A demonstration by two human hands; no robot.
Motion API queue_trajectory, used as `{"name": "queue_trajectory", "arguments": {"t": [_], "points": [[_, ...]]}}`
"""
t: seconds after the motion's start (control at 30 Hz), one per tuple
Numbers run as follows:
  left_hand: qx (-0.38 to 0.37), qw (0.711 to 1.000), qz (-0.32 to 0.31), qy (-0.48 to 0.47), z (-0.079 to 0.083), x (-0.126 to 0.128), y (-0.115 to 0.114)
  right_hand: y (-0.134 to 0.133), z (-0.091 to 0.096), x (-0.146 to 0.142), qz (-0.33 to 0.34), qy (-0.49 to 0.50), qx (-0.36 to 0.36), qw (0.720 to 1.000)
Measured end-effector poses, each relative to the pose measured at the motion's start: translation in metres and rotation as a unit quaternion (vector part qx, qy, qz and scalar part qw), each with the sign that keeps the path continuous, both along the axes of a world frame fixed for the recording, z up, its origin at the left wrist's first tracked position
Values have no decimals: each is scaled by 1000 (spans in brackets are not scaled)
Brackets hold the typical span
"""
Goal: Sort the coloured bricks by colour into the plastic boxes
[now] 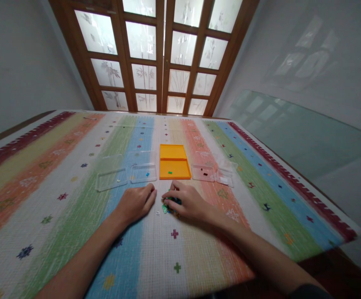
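Note:
My left hand point(136, 202) rests palm down on the striped cloth point(74, 199), fingers together and stretched flat, holding nothing. My right hand point(187, 202) lies just to its right, fingers curled over a small pile of tiny coloured pieces point(169, 205), mostly green and dark. A single pale piece point(157, 213) lies loose between the hands. Beyond the hands stands an orange two-part tray point(174, 162) with one green piece point(169, 172) in its near half.
A row of clear shallow boxes flanks the orange tray: two on the left point(111, 179) point(143, 172), two on the right point(203, 172) point(225, 176), each with tiny pieces. A wooden glazed door point(162, 54) stands behind the table. The table's right edge point(323, 207) drops off.

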State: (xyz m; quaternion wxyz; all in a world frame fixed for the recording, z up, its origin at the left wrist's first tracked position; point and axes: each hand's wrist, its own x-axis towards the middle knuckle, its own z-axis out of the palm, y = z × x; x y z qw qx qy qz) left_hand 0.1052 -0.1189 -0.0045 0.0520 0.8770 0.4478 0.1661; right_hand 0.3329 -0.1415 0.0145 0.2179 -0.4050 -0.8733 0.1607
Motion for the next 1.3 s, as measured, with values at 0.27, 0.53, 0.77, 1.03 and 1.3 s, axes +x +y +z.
{"name": "queue_trajectory", "arguments": {"t": [0.27,0.53,0.77,1.03,1.3], "points": [[-6,1000,11,4,4,2,-1,-3,2,-4,-17,-47,-20,999],[3,1000,5,3,3,1,-1,1,7,0,6,-37,-45,998],[-7,999,10,42,6,1,-2,4,11,-6,32,-72,-47,996],[-2,999,7,53,8,2,-3,19,11,-12,51,-126,-23,990],[-5,997,9,71,8,3,-3,26,20,-12,46,-134,-56,988]]}}
